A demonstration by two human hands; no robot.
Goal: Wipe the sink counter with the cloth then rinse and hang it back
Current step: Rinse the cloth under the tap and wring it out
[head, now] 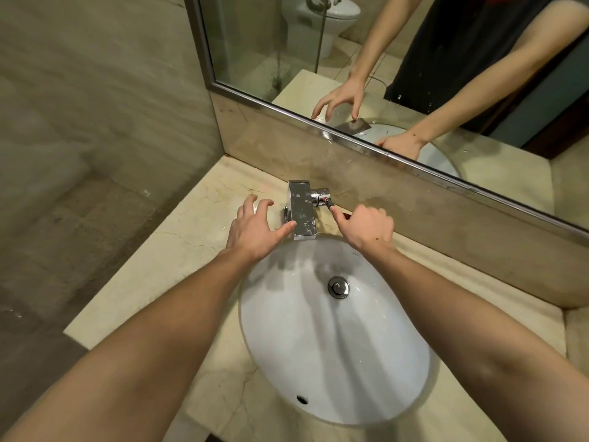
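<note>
Both bare forearms reach in from the near edge toward the far side of a cream marble bench, into which a white oval sink is set. At the far rim of the sink stands a flat rectangular chrome tap, its top spotted with water marks, its spout end hanging just over the basin. A round chrome knob with a small dark lever sticks out of the tap's right side.

The left hand is spread and released, fingers fanned over the bench just left of the tap, the thumb touching the tap's left edge near the spout; it grips nothing. The right hand is loosely curled, with one finger stretched out so that its tip meets the dark lever below the knob; the other fingers are folded in and hold nothing.

The sink bowl looks dry, with a chrome drain plug in its middle and a small overflow hole on the near wall. No cloth shows on the bench or in the sink.

A mirror with a metal frame runs along the far wall and reflects both hands, a dark shirt and a toilet beyond a glass screen.
</note>
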